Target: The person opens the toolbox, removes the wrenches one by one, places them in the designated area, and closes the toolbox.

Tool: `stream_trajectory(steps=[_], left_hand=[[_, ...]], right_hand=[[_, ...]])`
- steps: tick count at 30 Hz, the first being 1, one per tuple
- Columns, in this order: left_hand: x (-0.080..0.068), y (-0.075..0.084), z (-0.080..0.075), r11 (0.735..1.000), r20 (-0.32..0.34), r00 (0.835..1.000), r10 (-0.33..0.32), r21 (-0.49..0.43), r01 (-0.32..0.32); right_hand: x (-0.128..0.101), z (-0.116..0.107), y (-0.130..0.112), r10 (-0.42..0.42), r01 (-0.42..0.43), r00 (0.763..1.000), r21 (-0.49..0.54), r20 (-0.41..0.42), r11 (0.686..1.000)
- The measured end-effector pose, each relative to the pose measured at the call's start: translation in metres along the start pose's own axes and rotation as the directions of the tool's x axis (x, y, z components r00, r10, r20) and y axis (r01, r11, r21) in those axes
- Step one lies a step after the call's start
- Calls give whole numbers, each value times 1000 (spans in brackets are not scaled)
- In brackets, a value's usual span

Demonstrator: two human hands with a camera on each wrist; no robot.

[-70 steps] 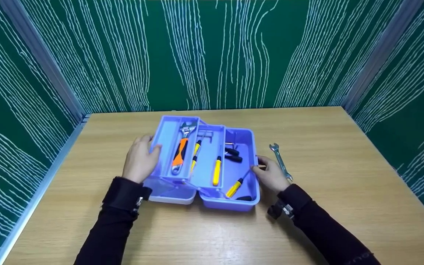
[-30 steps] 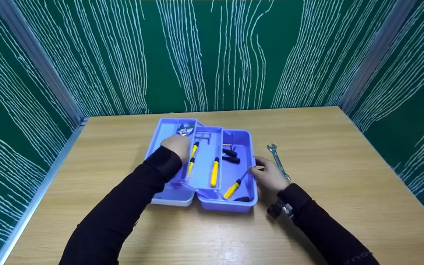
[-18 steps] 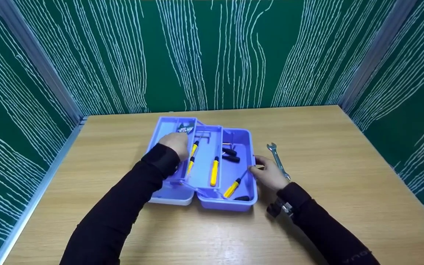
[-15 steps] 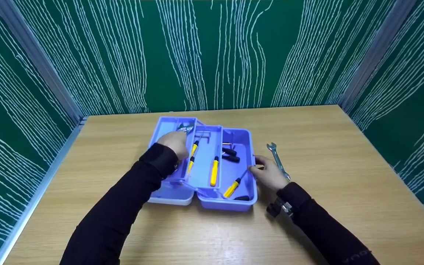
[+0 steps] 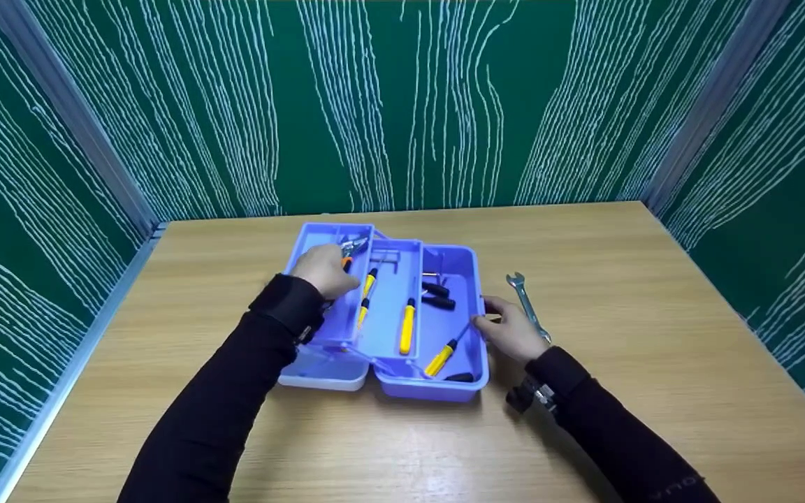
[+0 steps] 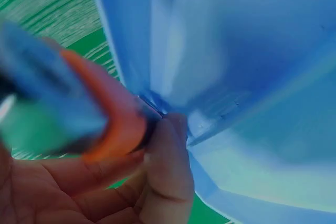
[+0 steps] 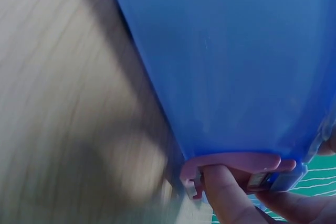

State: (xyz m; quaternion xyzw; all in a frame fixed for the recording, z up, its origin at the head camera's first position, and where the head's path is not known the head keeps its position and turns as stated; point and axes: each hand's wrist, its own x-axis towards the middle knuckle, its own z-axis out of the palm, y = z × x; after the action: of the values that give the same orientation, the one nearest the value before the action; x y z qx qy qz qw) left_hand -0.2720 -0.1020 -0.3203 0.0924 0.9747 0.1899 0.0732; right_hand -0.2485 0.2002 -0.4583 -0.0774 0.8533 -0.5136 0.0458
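A purple cantilever toolbox (image 5: 434,392) stands open on the table, trays spread to the left. Over its upper left tray, my left hand (image 5: 324,271) grips an adjustable wrench (image 5: 353,246). In the left wrist view the wrench's orange and black handle (image 6: 123,121) is between thumb and fingers, close by the tray wall; in the head view the hand hides most of it. My right hand (image 5: 516,334) holds the toolbox's right side, thumb at the rim. The right wrist view shows its fingers on a pinkish latch (image 7: 233,160) there.
A double open-ended wrench (image 5: 527,302) lies on the table, right of the box. The middle tray holds yellow-handled screwdrivers (image 5: 408,327) and a hex key (image 5: 390,260). In the deep compartment are another yellow screwdriver (image 5: 441,360) and black-handled tools (image 5: 437,300). Green walls enclose the table.
My left hand has gone from the box's left edge into the upper tray and taken hold of the adjustable wrench, then shifted slightly left with it. My right hand stays at the rim.
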Motion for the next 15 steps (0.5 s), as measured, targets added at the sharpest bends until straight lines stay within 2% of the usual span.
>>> stream_trajectory(steps=[15], left_hand=[[-2,-5,-2,992,36,996,-84,-93,87]], right_hand=[[0,1,0,4,-4,1000,-14,-8,1000]])
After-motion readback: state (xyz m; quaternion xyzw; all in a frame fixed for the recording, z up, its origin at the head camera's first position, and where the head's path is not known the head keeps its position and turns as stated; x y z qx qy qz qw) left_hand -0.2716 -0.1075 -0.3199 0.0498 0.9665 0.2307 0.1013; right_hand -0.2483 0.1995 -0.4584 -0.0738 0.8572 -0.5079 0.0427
